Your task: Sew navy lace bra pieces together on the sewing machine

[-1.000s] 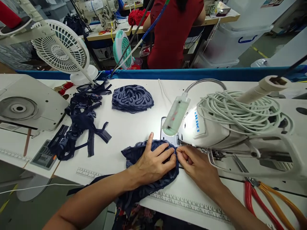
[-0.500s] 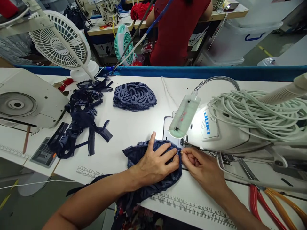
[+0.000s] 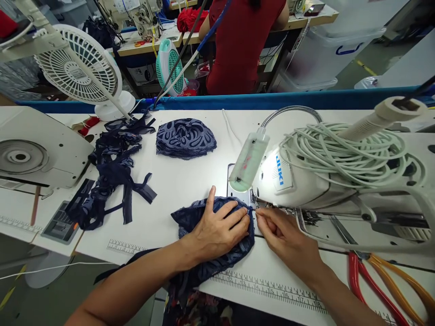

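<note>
Right hand point(image 3: 288, 242): fingertips sit a touch farther off the corner of the navy cloth point(image 3: 234, 256) than half a second ago; our view swings too. Thumb and index press together, other fingers curl; we can't tell if anything thin is pinched.
Left hand point(image 3: 215, 228): barely shifts; fingers spread on the cloth, thumb pointing away from us, probably so it can't slide.
Cloth: on the surface point(image 3: 190, 181), upper right corner just beside the needle area; one end hangs off our edge.
Sewing machine point(image 3: 288, 174): head to our right, likely so cloth feeds in from our left.
Lamp point(image 3: 249, 160): hangs over the stitching spot, presumably to light it.
Stack of patterned pieces point(image 3: 186, 138): behind the cloth, likely parked off the work path.
Strap pile point(image 3: 113, 174): far left, well apart.
Red-handled tool point(image 3: 354, 274): near right forearm, probably for quick reach.
</note>
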`<state>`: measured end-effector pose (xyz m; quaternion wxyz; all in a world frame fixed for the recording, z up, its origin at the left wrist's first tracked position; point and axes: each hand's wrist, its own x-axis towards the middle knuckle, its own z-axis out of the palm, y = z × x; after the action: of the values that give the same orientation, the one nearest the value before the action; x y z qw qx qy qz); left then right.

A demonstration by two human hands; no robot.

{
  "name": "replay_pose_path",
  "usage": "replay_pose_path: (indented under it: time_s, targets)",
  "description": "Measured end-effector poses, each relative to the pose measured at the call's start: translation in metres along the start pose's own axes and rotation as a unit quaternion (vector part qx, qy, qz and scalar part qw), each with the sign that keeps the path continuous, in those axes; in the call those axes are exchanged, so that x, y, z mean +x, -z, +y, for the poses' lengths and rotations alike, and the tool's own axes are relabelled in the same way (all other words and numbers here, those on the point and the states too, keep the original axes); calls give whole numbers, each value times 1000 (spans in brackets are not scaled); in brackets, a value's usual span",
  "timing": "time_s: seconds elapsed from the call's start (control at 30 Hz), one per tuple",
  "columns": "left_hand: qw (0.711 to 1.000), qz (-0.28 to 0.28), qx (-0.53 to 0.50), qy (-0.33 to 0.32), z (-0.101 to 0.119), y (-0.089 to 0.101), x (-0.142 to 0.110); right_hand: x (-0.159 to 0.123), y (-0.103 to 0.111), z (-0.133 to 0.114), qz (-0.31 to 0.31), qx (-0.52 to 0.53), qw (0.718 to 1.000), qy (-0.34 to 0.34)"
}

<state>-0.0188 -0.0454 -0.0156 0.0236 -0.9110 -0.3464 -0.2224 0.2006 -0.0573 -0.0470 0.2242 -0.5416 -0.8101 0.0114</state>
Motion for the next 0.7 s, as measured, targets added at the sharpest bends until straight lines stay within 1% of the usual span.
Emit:
replay_pose_path:
  time_s: [0.17,0.23,0.37,0.47,0.6,0.7]
  targets:
    - [1000,8,2,1,0,0,1,-1,1,5,-36,-22,996,76]
    - [1000,5,1,2,1,0,1,1,2,5,-40,-29,996,78]
    - [1000,0,-3,3,1,1,0,4,6,3,-24,-39,995,87]
    - [1000,2,-3,2,2,2,1,7,11,1,-34,-51,993,97]
    - [1000,9,-1,1,1,1,3,7,23,2,-51,-60,993,89]
    - [1000,5,4,2,-1,0,8,4,33,6,-31,-62,994,78]
